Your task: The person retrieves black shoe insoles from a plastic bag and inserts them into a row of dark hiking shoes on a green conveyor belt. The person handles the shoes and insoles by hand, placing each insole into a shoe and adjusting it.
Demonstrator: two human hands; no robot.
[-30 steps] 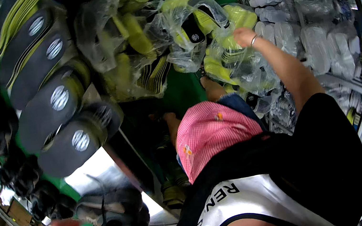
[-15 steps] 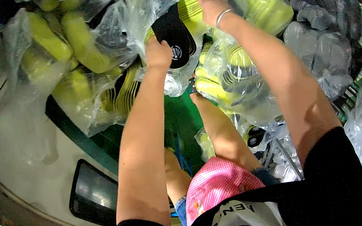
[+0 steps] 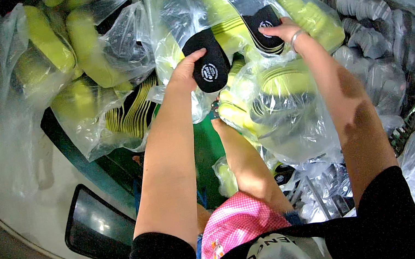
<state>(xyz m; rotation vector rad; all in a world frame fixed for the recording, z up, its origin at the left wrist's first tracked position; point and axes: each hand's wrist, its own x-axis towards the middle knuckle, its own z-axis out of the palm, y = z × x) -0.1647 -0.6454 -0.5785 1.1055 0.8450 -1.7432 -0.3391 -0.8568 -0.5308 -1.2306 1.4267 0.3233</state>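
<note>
A black shoe insole (image 3: 212,54), yellow-green beneath, sticks out of a clear plastic bag (image 3: 169,36) at the top middle. My left hand (image 3: 186,73) grips its left edge, thumb flat on the black top; whether more lie under it I cannot tell. To its right, a short stack of insoles (image 3: 271,43) also juts from the bag's mouth. My right hand (image 3: 285,31), with a bracelet at the wrist, is closed on the right side of that stack, thumb on top and fingers hidden beneath. More yellow-green insoles show blurred through the plastic.
Bagged yellow-green insoles (image 3: 94,52) are heaped at the left, and another full bag (image 3: 285,99) lies below my right hand. Grey bagged pieces (image 3: 369,40) fill the right side. A pale machine or table surface (image 3: 22,179) curves along the left. Green floor (image 3: 205,149) shows between.
Both hands have come nearer, the right one also moving to the right. The two insole groups now lie apart with their printed ends out of the bag; before, the right hand was farther inside the opening.
</note>
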